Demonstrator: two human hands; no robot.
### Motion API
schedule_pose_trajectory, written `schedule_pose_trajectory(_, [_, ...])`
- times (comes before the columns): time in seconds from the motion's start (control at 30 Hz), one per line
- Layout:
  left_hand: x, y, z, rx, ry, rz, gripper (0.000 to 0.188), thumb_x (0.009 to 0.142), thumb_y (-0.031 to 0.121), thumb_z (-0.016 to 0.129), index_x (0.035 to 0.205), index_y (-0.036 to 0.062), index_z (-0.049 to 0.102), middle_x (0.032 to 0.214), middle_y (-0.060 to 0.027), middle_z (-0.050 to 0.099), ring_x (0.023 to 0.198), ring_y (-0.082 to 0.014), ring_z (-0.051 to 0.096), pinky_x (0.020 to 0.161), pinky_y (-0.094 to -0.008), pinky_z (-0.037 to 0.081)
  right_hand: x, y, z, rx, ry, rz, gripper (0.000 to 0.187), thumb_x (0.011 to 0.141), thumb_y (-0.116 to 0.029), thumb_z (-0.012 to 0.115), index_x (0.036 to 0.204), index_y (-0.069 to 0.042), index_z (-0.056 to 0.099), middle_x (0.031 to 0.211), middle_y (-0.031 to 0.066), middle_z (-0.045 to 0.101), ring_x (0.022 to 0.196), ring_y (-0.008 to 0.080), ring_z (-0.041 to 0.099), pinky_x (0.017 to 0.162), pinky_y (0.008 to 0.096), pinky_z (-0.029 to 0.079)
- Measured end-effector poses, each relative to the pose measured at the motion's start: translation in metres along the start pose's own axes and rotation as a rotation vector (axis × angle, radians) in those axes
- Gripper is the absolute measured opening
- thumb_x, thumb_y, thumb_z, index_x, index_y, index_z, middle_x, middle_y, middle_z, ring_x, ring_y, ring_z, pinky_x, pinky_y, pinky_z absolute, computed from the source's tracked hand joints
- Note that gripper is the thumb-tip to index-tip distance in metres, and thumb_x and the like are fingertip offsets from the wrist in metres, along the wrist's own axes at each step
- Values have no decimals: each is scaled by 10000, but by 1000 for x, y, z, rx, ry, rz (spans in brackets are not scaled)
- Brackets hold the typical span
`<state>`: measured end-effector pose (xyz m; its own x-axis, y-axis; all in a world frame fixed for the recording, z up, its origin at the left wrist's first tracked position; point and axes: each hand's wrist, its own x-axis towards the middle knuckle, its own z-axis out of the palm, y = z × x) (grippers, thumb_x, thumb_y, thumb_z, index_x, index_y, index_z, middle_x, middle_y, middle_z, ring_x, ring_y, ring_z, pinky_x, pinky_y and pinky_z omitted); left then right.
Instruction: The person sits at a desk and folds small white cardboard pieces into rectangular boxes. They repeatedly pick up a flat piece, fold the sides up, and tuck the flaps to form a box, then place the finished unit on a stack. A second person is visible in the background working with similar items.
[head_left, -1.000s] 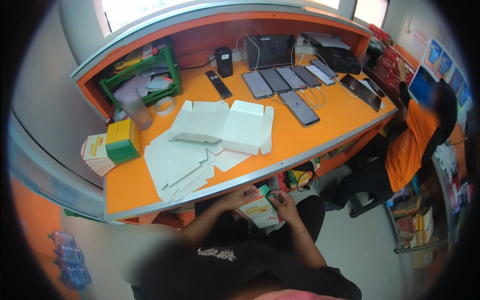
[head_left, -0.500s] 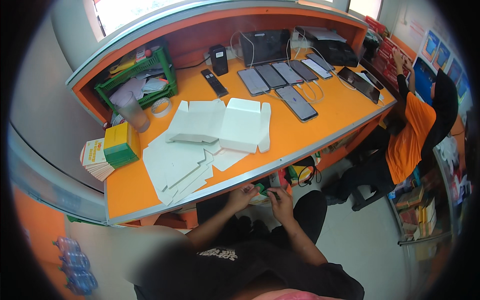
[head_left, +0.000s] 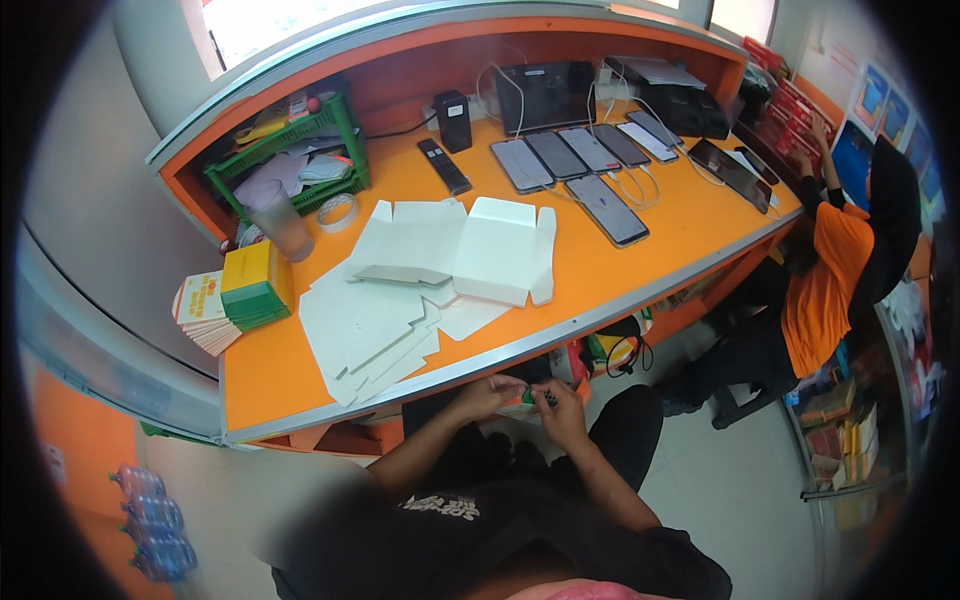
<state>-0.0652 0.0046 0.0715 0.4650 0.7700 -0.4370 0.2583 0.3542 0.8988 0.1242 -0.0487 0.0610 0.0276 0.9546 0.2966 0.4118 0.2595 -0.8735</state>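
The upper-left window (head_left: 278, 26) glares white while distortion bends lines toward black corners

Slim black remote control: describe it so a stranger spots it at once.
On the metal-edged orange desk, an upright black box-shaped device stands at the back. The slim black remote control lies just in front of it, narrower than the flat rectangular phones to its right and bearing small keys.

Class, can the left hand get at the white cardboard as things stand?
Probably yes: the cardboard lies uncovered near the front of the desk, close to the left hand, though its fingers seem occupied with something green.
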Motion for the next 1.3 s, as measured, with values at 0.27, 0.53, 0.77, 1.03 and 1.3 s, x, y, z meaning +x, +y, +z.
schedule_pose_trajectory(0.27, [1,-8,-2,86,-23,100,340,987,241,616,1242,17,639,1142,-85,691,1023,-129,634,884,-267,493,2,-14,-11,4,-65,-20,91,865,-39,670,942,7,650,900,167,666,863,351,666,749,388,521])
schedule_pose_trajectory(0.53, [-4,4,-6,91,-55,46,363,990,271,609,1245,15,639,1151,-78,687,1059,-134,624,920,-266,479,1,-27,-9,49,-59,90,101,873,-61,674,960,-13,654,889,164,668,852,345,669,744,386,520])
schedule_pose_trajectory(0.77, [6,-11,-11,11,-69,44,347,992,264,605,1228,13,645,1150,-71,686,1080,-139,614,943,-265,467,1,-21,-2,-53,-36,-51,112,877,-50,686,971,3,658,885,142,682,806,253,685,707,332,519])
schedule_pose_trajectory(1.03, [-2,2,-9,114,-146,76,283,989,217,592,1180,26,677,1075,-65,707,972,-121,628,883,-259,482,-5,-17,-2,85,-61,84,166,867,-44,689,1000,-2,600,891,129,676,849,284,680,759,357,522])
schedule_pose_trajectory(1.3, [-3,13,-25,315,-364,136,275,971,245,623,1142,41,692,1008,-36,700,924,-84,615,853,-259,484,-10,10,-9,765,-466,632,146,904,-24,688,985,-52,570,964,37,668,911,105,643,794,233,497])
